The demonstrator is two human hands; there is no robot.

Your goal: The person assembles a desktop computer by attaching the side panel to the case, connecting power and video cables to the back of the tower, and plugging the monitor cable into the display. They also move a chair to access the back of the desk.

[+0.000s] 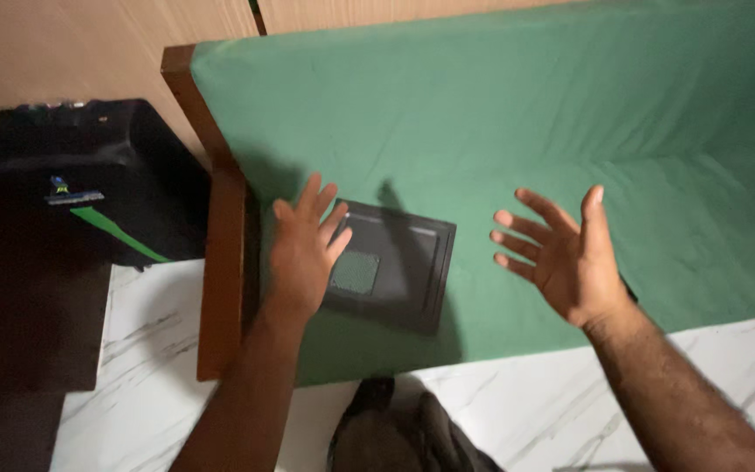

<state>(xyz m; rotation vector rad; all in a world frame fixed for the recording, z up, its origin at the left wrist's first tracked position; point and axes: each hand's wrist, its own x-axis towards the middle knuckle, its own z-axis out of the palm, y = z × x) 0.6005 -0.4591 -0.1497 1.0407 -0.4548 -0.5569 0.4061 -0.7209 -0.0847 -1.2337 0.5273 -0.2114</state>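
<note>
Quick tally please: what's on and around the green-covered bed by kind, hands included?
Open hands: 2, left hand and right hand, both empty
Dark flat square device on the green sheet: 1
Green sheet: 1
Wooden bed frame: 1
Black bag on the floor at left: 1
Total: 6

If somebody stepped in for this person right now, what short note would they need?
Left hand: open, fingers spread, over the left edge of the flat dark square device; contact unclear.
Right hand: open, empty, in the air to the device's right.
Device: flat on the green sheet, near the wooden frame, its round mesh patch facing up.
Done: device is lying down, nothing gripped.
Left: any lifting or moving; neither hand holds it.
</note>
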